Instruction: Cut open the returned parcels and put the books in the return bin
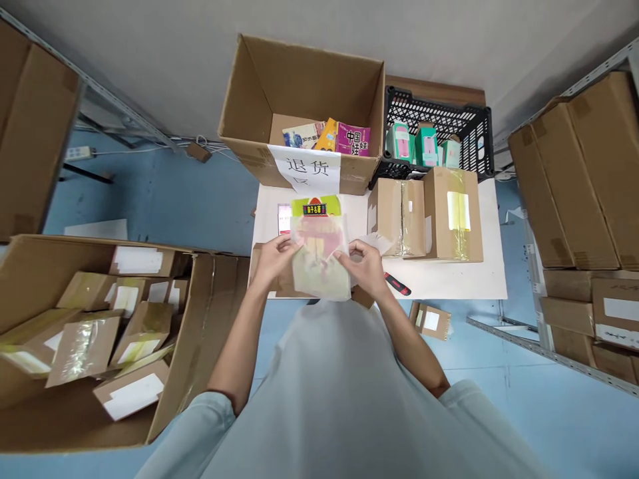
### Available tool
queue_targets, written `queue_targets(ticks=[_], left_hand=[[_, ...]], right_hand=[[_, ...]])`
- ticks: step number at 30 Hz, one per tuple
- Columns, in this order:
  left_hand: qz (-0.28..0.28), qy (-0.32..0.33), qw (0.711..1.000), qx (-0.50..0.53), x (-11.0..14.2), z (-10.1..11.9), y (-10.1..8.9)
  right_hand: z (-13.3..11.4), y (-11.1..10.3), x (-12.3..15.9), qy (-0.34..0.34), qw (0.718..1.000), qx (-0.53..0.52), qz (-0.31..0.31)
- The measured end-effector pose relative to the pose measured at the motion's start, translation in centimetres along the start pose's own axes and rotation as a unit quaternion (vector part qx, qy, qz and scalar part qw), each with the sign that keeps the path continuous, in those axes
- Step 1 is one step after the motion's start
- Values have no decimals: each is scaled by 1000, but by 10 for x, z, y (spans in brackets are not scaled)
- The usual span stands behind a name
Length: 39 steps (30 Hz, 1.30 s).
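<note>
My left hand (pixel 274 259) pinches the left edge of a frosted plastic bag (pixel 322 273). A booklet (pixel 327 201) with a green top and a dark title label sticks out of the bag's upper end; its lower part shows faintly through the plastic. On the opposite edge, my right hand (pixel 367 266) grips the same bag. Whitish paper or film (pixel 378 243) shows beside the right fingers; whether they hold it too I cannot tell. Both hands are closed above the white table (pixel 449 283). A black and red box cutter (pixel 398 284) lies right of my right hand.
Behind the hands stands an open carton (pixel 299 66) with colourful booklets inside. A black crate (pixel 472 133) holds small green boxes, and taped cartons (pixel 452 213) stand before it. On the left, a large carton (pixel 200 332) contains several parcels. Shelves with cartons (pixel 574 179) flank the right.
</note>
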<state>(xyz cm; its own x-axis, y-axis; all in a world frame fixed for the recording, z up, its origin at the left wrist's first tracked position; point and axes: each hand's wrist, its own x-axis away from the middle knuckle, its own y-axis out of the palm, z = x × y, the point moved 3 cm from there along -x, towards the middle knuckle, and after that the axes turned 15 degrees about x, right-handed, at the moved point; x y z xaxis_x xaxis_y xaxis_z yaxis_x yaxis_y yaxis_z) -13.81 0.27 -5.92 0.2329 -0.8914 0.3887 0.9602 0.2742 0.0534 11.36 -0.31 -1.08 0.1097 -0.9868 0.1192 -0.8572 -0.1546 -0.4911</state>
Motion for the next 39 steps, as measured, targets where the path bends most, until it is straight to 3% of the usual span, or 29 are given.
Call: queue_targets(ticks=[3, 6, 10, 15, 22, 26, 29, 32, 36, 39], left_hand=[[46, 63, 992, -96, 26, 7, 15], [5, 25, 997, -77, 57, 9, 37], [42, 34, 994, -97, 73, 5, 48], [27, 21, 998, 57, 64, -8, 30], [-35, -19, 991, 127, 63, 6, -10], [-50, -53, 981, 178, 60, 6, -20], [-50, -62, 980, 180, 55, 1, -21], [-19, -38, 986, 160, 46, -6, -20], [29, 11, 997, 68, 42, -13, -11], [89, 54, 994, -12, 54, -12, 5]], right_hand=[[2, 22, 10, -26, 987, 152, 35], [4, 43, 22, -96, 947, 305, 37], [8, 59, 37, -162, 916, 366, 6], [10, 55, 41, -134, 956, 258, -47], [35, 4, 22, 27, 991, 115, 61], [40, 2, 15, 93, 993, -53, -43], [37, 6, 14, 119, 981, -123, -91], [33, 8, 13, 117, 983, -129, -62], [24, 13, 12, 66, 991, -113, -30], [19, 18, 13, 47, 999, -25, -8]])
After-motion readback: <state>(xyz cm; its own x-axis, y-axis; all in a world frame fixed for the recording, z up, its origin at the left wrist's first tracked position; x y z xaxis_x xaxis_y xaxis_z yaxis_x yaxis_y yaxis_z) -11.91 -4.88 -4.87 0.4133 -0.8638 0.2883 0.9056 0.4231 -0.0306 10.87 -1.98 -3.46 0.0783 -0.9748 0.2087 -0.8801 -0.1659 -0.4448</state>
